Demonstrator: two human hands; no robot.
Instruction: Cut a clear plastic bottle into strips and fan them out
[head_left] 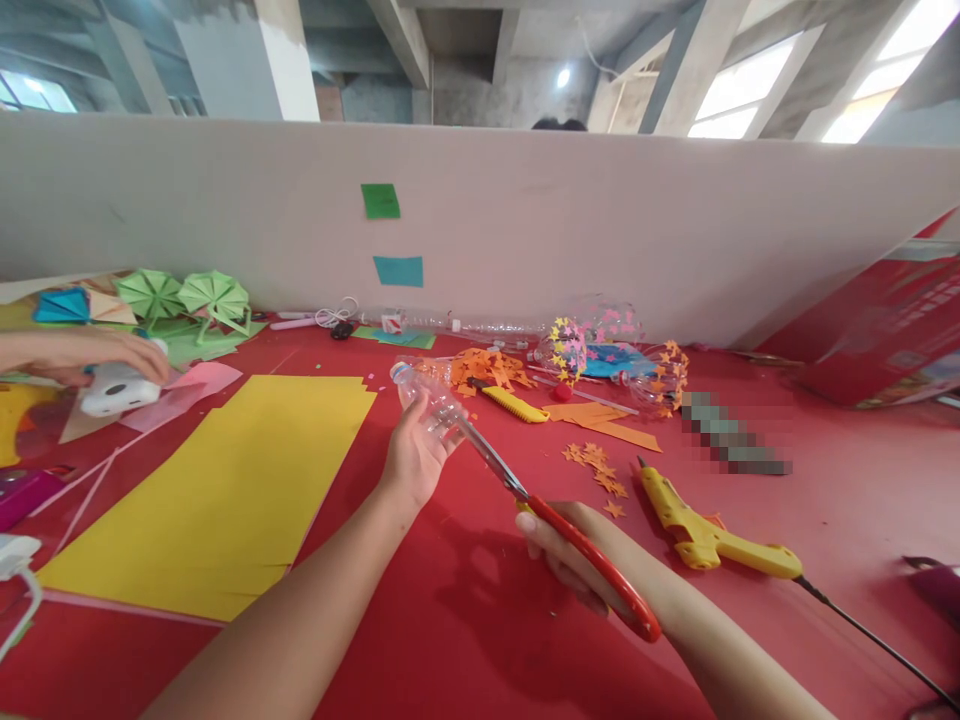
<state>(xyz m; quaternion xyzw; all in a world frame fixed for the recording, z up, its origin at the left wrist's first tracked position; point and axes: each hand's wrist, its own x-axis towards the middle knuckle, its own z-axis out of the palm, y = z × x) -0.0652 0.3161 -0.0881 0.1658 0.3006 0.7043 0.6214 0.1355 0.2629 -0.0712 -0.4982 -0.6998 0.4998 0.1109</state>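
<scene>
My left hand [412, 455] is closed round a clear plastic bottle [429, 398], holding it tilted above the red table with its capped end pointing up and left. My right hand [570, 560] grips red-handled scissors [585, 555]. Their blades [487, 455] reach up and left and touch the bottle near my left fingers. Both forearms come in from the bottom edge.
A large yellow paper sheet [225, 490] lies at left. A yellow glue gun [705, 530] with a black cord lies at right. Orange paper stars [596, 465], a yellow utility knife [514, 403] and star-decorated bottles [600, 350] lie behind. Another person's hand [82, 355] holds a white device [116, 390] at far left.
</scene>
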